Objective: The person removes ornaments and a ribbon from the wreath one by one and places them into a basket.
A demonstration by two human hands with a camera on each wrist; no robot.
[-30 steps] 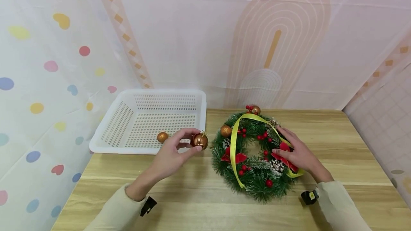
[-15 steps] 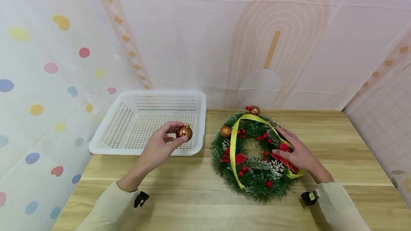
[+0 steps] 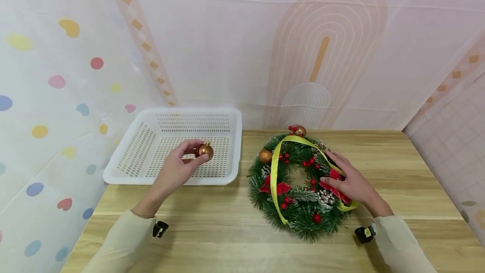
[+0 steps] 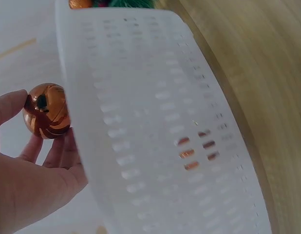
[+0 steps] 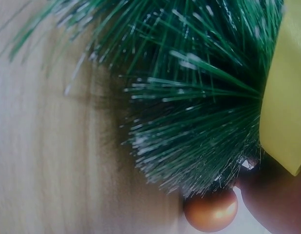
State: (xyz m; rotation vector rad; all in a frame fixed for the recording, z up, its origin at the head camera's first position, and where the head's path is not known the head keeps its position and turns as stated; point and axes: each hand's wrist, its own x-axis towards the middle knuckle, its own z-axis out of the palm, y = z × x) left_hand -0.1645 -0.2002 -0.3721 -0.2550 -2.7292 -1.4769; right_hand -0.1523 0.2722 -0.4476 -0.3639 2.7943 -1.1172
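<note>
My left hand pinches a shiny copper Christmas bauble between thumb and fingers, over the white slotted plastic basket. Through the slots in the left wrist view shows another orange bauble; in the head view my hand hides it. A green Christmas wreath lies to the right, with red berries, pine cones, red flowers and a loop of yellow ribbon. My right hand rests on its right side, fingers extended, thumb near a red flower.
Two more baubles sit on the wreath, a glittery one at its left and a shiny one at its top. The wooden table meets a patterned cloth backdrop at the back and sides.
My left hand has carried the bauble leftward from beside the wreath to over the basket. The right hand stays in the same place on the wreath.
</note>
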